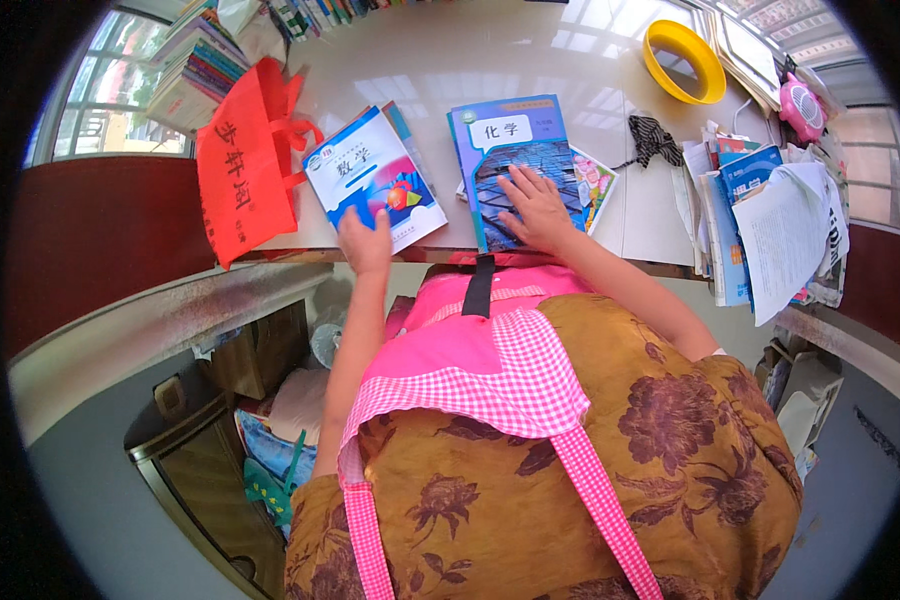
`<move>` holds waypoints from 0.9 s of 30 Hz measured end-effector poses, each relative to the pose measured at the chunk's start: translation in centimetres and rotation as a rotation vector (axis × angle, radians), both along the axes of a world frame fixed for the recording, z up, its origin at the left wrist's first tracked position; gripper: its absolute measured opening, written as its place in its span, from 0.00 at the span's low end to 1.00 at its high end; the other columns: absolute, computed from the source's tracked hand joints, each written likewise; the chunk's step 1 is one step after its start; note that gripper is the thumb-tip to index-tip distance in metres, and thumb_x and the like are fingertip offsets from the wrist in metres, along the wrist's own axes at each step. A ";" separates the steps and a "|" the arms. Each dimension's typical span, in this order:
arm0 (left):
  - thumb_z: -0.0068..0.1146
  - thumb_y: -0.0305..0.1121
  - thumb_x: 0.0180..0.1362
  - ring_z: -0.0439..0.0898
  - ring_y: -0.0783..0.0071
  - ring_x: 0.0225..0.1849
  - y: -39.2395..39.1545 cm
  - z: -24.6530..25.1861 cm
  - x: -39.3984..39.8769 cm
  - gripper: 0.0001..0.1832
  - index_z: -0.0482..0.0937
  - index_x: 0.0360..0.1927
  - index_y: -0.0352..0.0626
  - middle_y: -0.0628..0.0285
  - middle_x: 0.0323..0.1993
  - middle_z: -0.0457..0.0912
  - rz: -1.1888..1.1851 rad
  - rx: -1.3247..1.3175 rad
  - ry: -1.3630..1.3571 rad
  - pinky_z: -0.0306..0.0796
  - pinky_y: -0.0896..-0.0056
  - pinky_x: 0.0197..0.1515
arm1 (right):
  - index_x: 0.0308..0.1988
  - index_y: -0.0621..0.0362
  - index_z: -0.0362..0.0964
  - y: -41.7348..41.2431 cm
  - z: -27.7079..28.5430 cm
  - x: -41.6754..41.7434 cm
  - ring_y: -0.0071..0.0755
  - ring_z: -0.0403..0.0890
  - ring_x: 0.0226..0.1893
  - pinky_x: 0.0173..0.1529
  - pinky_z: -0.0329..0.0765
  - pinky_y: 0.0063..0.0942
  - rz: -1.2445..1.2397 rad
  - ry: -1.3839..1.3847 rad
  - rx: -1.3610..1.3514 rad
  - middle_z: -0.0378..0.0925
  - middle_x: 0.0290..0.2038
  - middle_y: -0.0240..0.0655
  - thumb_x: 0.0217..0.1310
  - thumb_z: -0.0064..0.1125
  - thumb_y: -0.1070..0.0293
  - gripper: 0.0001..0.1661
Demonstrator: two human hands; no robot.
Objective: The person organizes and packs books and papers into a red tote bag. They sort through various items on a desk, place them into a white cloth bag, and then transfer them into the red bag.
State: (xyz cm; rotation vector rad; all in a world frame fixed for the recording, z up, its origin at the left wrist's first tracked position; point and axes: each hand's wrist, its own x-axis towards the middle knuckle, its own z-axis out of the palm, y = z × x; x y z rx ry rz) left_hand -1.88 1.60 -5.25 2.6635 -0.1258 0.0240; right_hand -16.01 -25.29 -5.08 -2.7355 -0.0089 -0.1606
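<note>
My left hand [367, 238] is at the lower edge of a white-and-blue textbook [371, 176], thumb and bent fingers apart over its cover. This book lies tilted on the table, and the edges of other books show behind it. To its right, a purple-and-blue textbook [511, 135] tops a small stack near the table's front edge. My right hand [534, 206] rests palm down on its cover, fingers spread. From under that stack sticks out a colourful, flower-patterned booklet [594, 184].
A red fabric bag [244, 165] stands left, by stacked books [202, 79]. On the right are a yellow plastic ring [709, 75], a striped cloth bundle [654, 141], a pink fan-like device [802, 109] and piled papers [784, 229] overhanging the table edge [667, 268].
</note>
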 end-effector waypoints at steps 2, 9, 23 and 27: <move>0.62 0.49 0.47 0.77 0.47 0.43 3.7 -2.2 1.0 0.28 0.76 0.43 0.34 0.43 0.42 0.78 0.143 0.195 0.051 0.70 0.55 0.48 | 0.56 0.64 0.60 1.5 0.7 0.3 0.52 0.66 0.57 0.59 0.63 0.42 0.049 -0.198 0.100 0.65 0.56 0.50 0.55 0.56 0.60 0.32; 0.65 0.50 0.42 0.74 0.46 0.49 4.2 -2.2 1.3 0.32 0.76 0.44 0.34 0.42 0.43 0.77 0.274 0.178 0.369 0.67 0.52 0.53 | 0.55 0.69 0.59 8.4 -1.9 5.8 0.52 0.69 0.55 0.57 0.66 0.36 0.018 0.053 0.625 0.67 0.53 0.55 0.56 0.56 0.62 0.31; 0.64 0.52 0.39 0.73 0.49 0.52 3.5 -3.1 0.4 0.34 0.77 0.45 0.36 0.44 0.47 0.76 0.322 0.246 0.336 0.64 0.55 0.57 | 0.36 0.64 0.77 10.7 0.7 11.0 0.53 0.79 0.43 0.47 0.75 0.42 -0.353 0.575 0.420 0.78 0.39 0.52 0.48 0.54 0.62 0.18; 0.66 0.49 0.40 0.66 0.46 0.56 3.0 -2.4 0.0 0.34 0.74 0.47 0.35 0.42 0.46 0.75 0.429 0.181 0.418 0.57 0.54 0.61 | 0.35 0.63 0.76 12.1 1.6 10.3 0.53 0.79 0.41 0.46 0.74 0.43 -0.247 0.375 0.365 0.78 0.38 0.52 0.49 0.51 0.65 0.16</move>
